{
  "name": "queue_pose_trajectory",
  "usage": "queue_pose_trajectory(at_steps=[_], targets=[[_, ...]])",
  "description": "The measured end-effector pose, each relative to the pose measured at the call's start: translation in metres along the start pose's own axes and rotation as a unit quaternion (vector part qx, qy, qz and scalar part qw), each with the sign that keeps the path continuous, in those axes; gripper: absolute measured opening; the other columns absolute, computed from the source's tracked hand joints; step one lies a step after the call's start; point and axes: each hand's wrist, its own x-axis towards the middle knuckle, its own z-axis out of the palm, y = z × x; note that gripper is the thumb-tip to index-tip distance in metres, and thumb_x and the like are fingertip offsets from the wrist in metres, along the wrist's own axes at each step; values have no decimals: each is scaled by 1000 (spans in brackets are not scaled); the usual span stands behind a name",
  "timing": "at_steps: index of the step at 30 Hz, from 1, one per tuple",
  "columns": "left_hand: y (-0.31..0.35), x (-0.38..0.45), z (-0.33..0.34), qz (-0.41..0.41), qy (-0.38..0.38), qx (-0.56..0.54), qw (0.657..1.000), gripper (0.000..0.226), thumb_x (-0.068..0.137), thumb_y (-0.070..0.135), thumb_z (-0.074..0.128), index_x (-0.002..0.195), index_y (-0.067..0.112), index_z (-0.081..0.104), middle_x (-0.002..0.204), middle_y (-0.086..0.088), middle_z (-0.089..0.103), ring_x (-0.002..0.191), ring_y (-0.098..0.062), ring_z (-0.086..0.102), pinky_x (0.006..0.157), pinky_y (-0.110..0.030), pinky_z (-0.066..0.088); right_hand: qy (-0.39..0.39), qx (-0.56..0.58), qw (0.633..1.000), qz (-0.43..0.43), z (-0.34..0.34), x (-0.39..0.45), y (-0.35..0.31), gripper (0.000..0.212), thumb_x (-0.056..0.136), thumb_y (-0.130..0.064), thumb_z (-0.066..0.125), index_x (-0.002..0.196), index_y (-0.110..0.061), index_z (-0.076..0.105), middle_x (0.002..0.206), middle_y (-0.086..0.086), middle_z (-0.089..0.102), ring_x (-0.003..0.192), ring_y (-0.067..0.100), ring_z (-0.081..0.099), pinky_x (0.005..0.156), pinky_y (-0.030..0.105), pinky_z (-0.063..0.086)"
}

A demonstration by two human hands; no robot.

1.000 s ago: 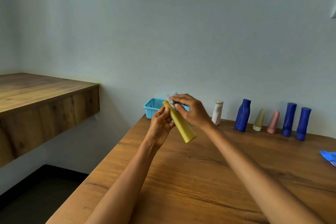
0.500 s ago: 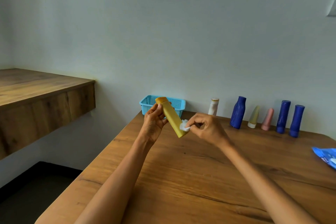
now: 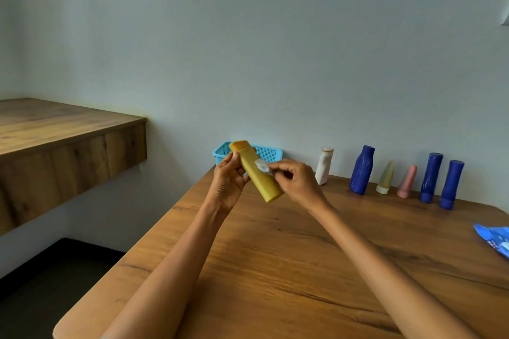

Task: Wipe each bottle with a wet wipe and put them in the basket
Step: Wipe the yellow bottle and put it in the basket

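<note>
The left hand (image 3: 230, 181) has its grip curled round the upper part of the yellow bottle (image 3: 256, 170), thumb and fingers wrapped near the cap end, holding it tilted in the air with the cap up and away and the base slanting down toward the person. The right hand (image 3: 296, 180) pinches a small white wet wipe (image 3: 263, 166) between its fingertips and presses it against the bottle's side, just beyond the left grip.

The bottle looks like smooth, stiff plastic; I judge it light and likely to turn slippery once damp, so a hold near the cap shoulder, as here, with the wipe working down the free length, seems sound. The wipe is soft and bunched small.

Just behind the held bottle, close to the wall, stands the blue basket (image 3: 271, 153); what it holds cannot be told. To the right of the grip, along the wall, stand a white bottle (image 3: 324, 165), a dark blue bottle (image 3: 361, 169), a pale yellow-green tube (image 3: 386, 177), a pink tube (image 3: 407, 181) and two more blue bottles (image 3: 440, 180), all upright and apart on the worktop (image 3: 303, 270). Far right, nearer the person, lies a blue wipe packet (image 3: 494, 239), cut by the frame edge.

No label or writing can be read on any bottle; the packet's print is too small to make out.
</note>
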Motion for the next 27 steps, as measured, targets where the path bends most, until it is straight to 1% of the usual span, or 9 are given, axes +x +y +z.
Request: queue_pose_trajectory(at_steps=[3,8,10,12,14,16,19,24,27], targets=[[-2,-1,0,6,0,1,1000,51,88,24,48,131,-5,43,121,-23,56,103,-29,58,72,-30,59,2,74,996,55,-9,-15,5,24,85,0,58,97,-14,72,97,2,70,86,9,61,73,23,51],[-5,0,-2,10,17,-4,1000,30,95,19,44,117,2,54,107,-15,66,93,-23,66,74,-32,58,-45,203,963,171,-26,-25,5,29,86,5,53,80,-16,72,79,5,70,66,10,66,63,21,55],[-6,1,-3,23,31,-11,999,23,96,16,45,113,4,55,100,-12,69,91,-21,68,74,-32,58,-39,291,924,245,-25,-27,6,24,86,4,55,86,-13,71,80,6,71,68,12,67,62,22,56],[-8,2,-2,35,39,-3,999,21,95,12,46,113,6,55,100,-12,68,89,-19,68,74,-33,58,4,378,873,307,-18,-27,6,21,86,6,55,98,-5,67,85,10,70,71,16,67,64,25,58],[-10,2,0,45,46,26,998,27,95,9,48,121,5,51,106,-14,63,93,-19,66,77,-35,57,66,431,832,343,-9,-27,4,23,86,10,53,107,4,62,87,12,68,71,16,66,64,27,59],[-13,2,1,57,56,72,994,39,95,7,50,133,4,44,112,-15,59,101,-22,63,84,-40,54,100,437,817,362,1,-29,3,26,87,10,53,111,5,60,94,14,67,76,16,65,70,30,57],[-17,1,1,82,78,113,987,49,93,9,53,140,10,41,114,-11,58,106,-22,59,86,-40,54,107,387,836,373,11,-30,0,27,87,8,55,114,4,60,107,15,65,90,21,65,81,33,54],[-15,3,-2,104,118,103,982,50,91,11,56,139,12,41,111,-10,59,105,-21,60,84,-36,56,82,328,880,334,3,-24,-7,19,85,4,56,98,-3,69,88,9,70,72,14,66,68,22,55],[-18,4,0,76,104,114,985,49,91,10,58,138,9,42,103,-8,62,103,-24,61,88,-43,54,104,209,939,253,-1,-13,-10,17,86,-7,57,90,-14,73,86,2,72,76,10,64,69,20,52]])
